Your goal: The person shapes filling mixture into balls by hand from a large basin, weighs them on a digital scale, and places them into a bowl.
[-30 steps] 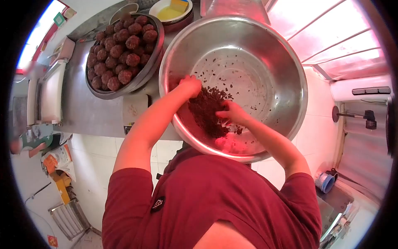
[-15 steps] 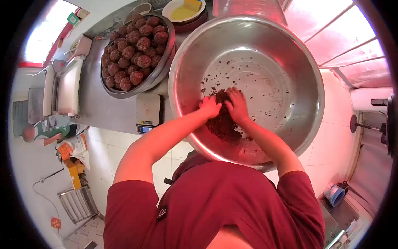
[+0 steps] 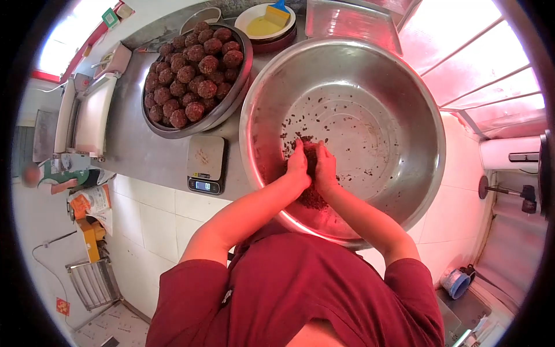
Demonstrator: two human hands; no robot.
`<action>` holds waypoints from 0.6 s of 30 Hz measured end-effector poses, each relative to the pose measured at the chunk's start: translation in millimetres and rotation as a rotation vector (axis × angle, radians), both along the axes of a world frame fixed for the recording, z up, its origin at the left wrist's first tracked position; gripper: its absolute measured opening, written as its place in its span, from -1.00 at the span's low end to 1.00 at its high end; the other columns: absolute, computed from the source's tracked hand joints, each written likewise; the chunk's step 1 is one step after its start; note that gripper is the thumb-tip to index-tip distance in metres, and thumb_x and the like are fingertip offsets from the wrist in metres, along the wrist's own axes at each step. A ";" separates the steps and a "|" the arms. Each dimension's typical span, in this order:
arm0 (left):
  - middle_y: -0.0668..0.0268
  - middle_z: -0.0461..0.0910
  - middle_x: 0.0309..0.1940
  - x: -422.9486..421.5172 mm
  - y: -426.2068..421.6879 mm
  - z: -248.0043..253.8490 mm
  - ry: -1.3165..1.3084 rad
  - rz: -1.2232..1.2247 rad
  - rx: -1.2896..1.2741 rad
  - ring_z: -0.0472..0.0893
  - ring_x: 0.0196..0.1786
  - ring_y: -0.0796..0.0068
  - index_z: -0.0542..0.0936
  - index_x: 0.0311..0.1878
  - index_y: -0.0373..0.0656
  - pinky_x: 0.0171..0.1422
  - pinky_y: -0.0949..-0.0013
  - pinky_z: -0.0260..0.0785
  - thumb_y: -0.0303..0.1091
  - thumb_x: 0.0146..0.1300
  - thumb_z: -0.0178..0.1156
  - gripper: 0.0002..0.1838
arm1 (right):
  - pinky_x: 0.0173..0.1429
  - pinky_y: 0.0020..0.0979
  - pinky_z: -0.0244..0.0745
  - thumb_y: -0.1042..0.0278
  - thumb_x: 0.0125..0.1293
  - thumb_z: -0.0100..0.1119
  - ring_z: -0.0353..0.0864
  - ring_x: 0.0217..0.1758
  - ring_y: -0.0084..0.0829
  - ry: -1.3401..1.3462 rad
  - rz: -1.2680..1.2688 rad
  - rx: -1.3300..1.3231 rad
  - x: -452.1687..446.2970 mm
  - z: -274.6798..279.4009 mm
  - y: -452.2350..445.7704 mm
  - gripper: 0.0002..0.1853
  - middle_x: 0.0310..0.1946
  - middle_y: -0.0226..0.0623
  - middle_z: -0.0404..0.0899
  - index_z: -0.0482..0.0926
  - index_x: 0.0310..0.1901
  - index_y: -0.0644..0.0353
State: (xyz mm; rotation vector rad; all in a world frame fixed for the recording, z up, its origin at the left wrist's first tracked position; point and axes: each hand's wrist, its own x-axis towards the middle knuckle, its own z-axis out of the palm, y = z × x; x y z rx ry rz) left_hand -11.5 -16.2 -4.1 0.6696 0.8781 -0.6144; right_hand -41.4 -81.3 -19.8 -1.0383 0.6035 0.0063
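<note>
A dark crumbly mixture (image 3: 313, 199) is heaped in the near-left part of a large metal basin (image 3: 413, 127), with loose crumbs scattered over the floor beyond. Half a second ago the hands were parted, the right one spread open over the heap; now they have been brought together, and mixture is cupped between the palms. The fingers of the left hand (image 3: 298, 165) and the right hand (image 3: 325, 165) are slightly bent and kept close together; how firmly the mixture is gripped cannot be told. No pointing end is shown by the heap; its visible long axis is run from near the body toward the far side, though much of its outline is covered by the hands and wrists. To the left, outside the basin wall, a kitchen scale (image 3: 206, 156) is set on a metal counter (image 3: 127, 115). Behind it, a wide bowl (image 3: 231, 113) is piled with dark round balls (image 3: 186, 74). Farther back, a yellow brush (image 3: 277, 15) is rested in a pale bowl (image 3: 240, 23) of yellow liquid, beside a tray (image 3: 352, 26).
</note>
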 end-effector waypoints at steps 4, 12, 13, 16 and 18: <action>0.38 0.56 -0.06 -3.2 -9.1 -0.5 -0.098 -0.023 0.003 0.49 0.02 0.33 0.54 -0.08 0.01 0.18 0.22 0.32 0.08 0.44 -0.15 -0.59 | 0.04 -0.41 0.41 0.16 0.44 -0.10 0.56 -0.13 -0.44 -0.140 0.081 -0.445 8.8 -19.0 -7.9 -0.66 -0.20 -0.23 0.62 0.57 -0.10 0.24; 0.39 0.52 -0.11 7.7 3.0 16.7 -0.158 -0.008 -0.348 0.49 -0.02 0.44 0.47 -0.02 0.05 0.11 0.30 0.36 0.09 0.43 -0.14 -0.63 | 0.42 -0.18 0.05 0.26 0.40 -0.08 0.43 0.24 -0.30 -0.432 0.242 -1.201 13.5 24.5 -12.8 -0.69 0.00 -0.26 0.59 0.58 -0.05 0.25; 0.41 0.53 -0.16 11.8 4.0 29.1 -0.054 0.067 -0.504 0.49 -0.06 0.47 0.49 -0.03 0.07 0.06 0.32 0.38 0.09 0.41 -0.10 -0.65 | 0.44 -0.13 -0.06 0.27 0.38 -0.10 0.39 0.28 -0.29 -0.437 0.227 -1.223 13.0 24.3 -11.7 -0.71 0.02 -0.30 0.57 0.58 -0.08 0.22; 0.47 0.54 -0.30 22.6 5.7 62.9 0.282 0.304 -0.959 0.52 -0.19 0.56 0.52 -0.06 0.13 -0.08 0.39 0.44 0.06 0.37 0.00 -0.70 | 0.49 -0.03 -0.25 0.30 0.33 -0.12 0.33 0.32 -0.26 -0.482 0.222 -1.363 12.3 37.7 -8.0 -0.73 0.05 -0.35 0.55 0.59 -0.13 0.15; 0.45 0.54 -0.26 20.7 4.8 63.1 0.132 0.248 -0.906 0.51 -0.14 0.55 0.52 -0.05 0.09 -0.04 0.40 0.42 0.07 0.37 -0.01 -0.68 | 0.49 -0.03 -0.20 0.31 0.32 -0.12 0.38 0.27 -0.26 -0.560 0.264 -1.561 17.8 59.8 -15.5 -0.73 0.03 -0.34 0.55 0.59 -0.13 0.15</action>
